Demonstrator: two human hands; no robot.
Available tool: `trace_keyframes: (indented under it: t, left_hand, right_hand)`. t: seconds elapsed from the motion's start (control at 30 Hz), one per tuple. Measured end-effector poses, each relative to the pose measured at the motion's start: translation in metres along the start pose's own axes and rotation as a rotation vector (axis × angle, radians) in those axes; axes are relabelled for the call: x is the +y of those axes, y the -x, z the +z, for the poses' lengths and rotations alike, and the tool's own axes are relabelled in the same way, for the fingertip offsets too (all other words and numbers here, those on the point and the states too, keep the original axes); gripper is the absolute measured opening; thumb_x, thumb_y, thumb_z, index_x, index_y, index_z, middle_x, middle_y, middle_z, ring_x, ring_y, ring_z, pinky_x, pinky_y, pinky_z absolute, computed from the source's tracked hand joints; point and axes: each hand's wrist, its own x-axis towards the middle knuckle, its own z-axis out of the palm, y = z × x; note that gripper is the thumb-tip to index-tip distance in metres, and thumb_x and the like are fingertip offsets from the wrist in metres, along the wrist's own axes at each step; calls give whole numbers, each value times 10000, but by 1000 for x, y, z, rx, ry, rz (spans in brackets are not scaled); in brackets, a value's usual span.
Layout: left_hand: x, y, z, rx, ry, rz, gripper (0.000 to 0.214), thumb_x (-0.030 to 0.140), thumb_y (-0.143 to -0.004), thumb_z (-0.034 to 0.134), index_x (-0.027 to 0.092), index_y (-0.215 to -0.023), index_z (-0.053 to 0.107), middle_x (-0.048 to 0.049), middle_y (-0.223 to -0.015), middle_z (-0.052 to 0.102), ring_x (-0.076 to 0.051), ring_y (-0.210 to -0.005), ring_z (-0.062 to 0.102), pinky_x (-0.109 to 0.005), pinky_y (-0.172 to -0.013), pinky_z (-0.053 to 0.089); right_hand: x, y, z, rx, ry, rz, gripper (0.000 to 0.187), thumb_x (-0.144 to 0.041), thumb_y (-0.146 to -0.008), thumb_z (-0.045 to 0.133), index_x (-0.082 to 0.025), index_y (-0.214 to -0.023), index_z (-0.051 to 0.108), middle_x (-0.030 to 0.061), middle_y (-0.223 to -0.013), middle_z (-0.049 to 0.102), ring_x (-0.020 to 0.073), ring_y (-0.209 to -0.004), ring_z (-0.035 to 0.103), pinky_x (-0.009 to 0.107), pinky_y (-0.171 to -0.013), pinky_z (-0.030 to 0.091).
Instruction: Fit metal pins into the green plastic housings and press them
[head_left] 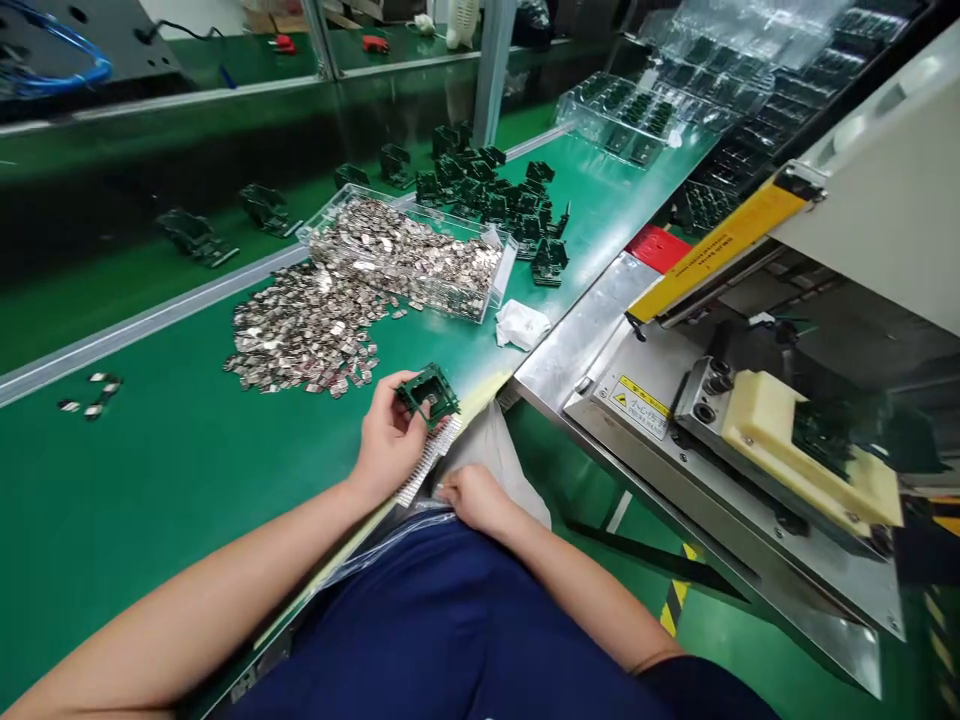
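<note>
My left hand [391,440] grips a dark green plastic housing [431,393] with a square opening, held above the table's front edge. Just below it, a strip of white labels [429,462] lies along that edge. Closer to my body, my right hand [480,497] is closed beside a pale bag [504,455]; what its fingers hold, if anything, is hidden. Beyond my hands, small shiny metal pieces [300,330] are heaped on the green table [187,480]. More of them fill a clear plastic box [499,280].
Several similar dark housings [495,190] stand behind the box. A crumpled white wad [522,325] lies near the table edge. To the right is a machine with a cream-coloured fixture [806,455] and a yellow guard bar [720,250]. Clear trays [622,110] are stacked at the back.
</note>
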Motion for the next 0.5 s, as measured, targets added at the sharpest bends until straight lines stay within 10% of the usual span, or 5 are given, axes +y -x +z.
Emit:
trace_keyframes:
  t: [0.3, 0.5]
  left_hand:
    - [12, 20, -23, -82, -42, -23, 376, 385, -893, 591, 233, -1212, 462, -22, -892, 584, -139, -725, 617, -273, -649, 586]
    - [11, 30, -25, -111, -62, 45, 379, 356, -913, 552, 236, -1257, 444, -27, -890, 583, -148, -748, 596, -252, -625, 541]
  right_hand:
    - [-64, 12, -69, 203, -19, -271, 145, -217, -927, 575, -201, -898, 716, 26, -746, 681, 164, -625, 611, 272, -604, 459]
    - [-94, -7, -54, 444, -194, -453, 102, -201, -870, 625, -233, -874, 721, 18, -763, 575, 163, -691, 563, 275, -606, 471]
